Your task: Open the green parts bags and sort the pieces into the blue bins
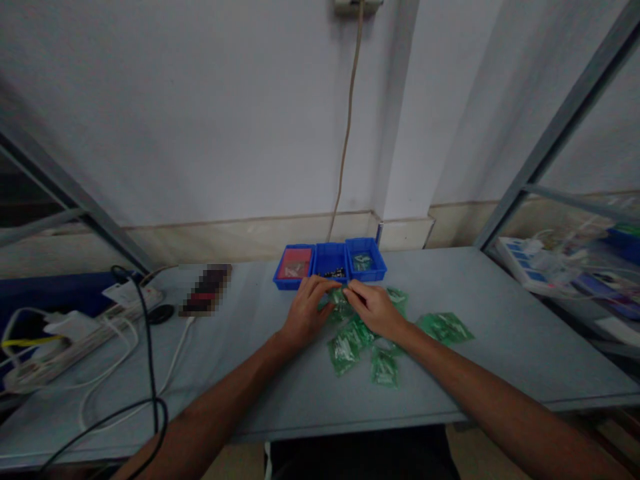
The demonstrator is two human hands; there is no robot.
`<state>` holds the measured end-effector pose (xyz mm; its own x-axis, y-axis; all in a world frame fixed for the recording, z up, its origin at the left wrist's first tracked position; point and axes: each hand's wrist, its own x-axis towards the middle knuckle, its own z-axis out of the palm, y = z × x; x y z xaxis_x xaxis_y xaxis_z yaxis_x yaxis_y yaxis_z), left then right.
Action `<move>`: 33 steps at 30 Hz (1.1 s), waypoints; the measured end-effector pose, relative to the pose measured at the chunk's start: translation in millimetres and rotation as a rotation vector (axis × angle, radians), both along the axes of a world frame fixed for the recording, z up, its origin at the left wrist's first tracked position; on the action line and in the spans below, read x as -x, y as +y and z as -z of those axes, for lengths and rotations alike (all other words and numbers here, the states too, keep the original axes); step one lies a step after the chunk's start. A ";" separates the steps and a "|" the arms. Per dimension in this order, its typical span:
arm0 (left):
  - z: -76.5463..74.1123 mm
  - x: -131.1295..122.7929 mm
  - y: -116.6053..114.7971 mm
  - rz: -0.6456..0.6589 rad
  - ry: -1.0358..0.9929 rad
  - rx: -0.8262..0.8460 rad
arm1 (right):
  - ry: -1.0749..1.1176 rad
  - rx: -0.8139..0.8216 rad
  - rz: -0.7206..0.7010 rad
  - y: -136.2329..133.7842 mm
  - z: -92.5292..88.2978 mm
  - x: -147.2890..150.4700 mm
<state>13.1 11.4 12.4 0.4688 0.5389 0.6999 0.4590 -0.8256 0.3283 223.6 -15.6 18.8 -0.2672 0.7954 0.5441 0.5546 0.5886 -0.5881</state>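
Note:
My left hand (309, 308) and my right hand (374, 305) meet near the table's middle, both closed on a small green plastic bag (341, 305) between them. Several more green bags lie around and below my hands, among them one bag (344, 352) in front, a smaller bag (385, 368) beside it and a bag (446, 327) by my right forearm. Just beyond my fingers stand three blue bins. The left bin (294, 284) holds something pink, the middle bin (330, 251) small dark metal parts, and the right bin (379, 273) small greenish packets.
On the left, a phone (206, 290) is wired to a white cable (175, 363). A power strip (75, 353) and black cord (149, 347) lie farther left. Another power strip (525, 263) sits at the right beside a metal frame (550, 133). A wall stands behind the table (280, 400).

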 end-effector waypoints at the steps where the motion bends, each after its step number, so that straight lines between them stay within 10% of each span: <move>1: -0.6 0.6 0.5 -0.008 0.000 -0.017 | -0.013 -0.004 0.002 -0.1 0.4 -0.1; 23: -8.9 -8.4 -3.8 0.022 -0.200 0.261 | -0.119 -0.259 -0.063 -2.5 -4.5 -8.9; 33: 3.9 -9.5 1.3 0.022 -0.247 0.139 | 0.167 0.018 0.034 0.1 -0.4 -1.4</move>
